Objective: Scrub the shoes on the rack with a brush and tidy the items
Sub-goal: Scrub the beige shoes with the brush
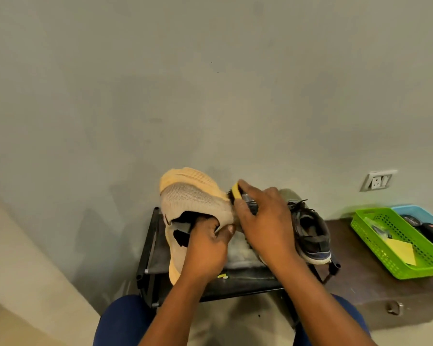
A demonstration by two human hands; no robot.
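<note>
We note left hand gripping beige shoe at collar, fingers curled into opening, shoe held tilted above rack. Right hand wraps brush, grip closed round its body, bristles against shoe's side. Dark shoe sits on rack top, right of hands. We record green basket and blue basket side by side on counter, right of rack.
</note>
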